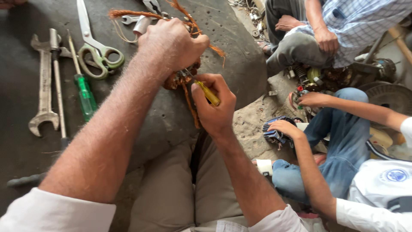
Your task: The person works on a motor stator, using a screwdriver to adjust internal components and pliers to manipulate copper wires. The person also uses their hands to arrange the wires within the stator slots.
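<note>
Big dark work mat [240,64] fills the ground here, tools laid out on its left: a long double-ended spanner [44,81], green-handled scissors [96,49], a green-handled screwdriver [85,92]. Off to the right, two other people sit at their own work, one person's hands on a blue-ribbed part [274,131].

Centre of the action: the copper-wound coil [182,77], orange strands fraying out above, held over the mat just past the knees. Left hand [171,43] is wrapped tight over it, fingers clamped on the windings. Right hand [214,105] is closed round a yellow-handled screwdriver [208,92], tip driven in at the coil's lower edge.

This looks like prying or picking at the windings, though the tip itself is hidden. Next move calls for a steady lever with the left grip holding firm.
</note>
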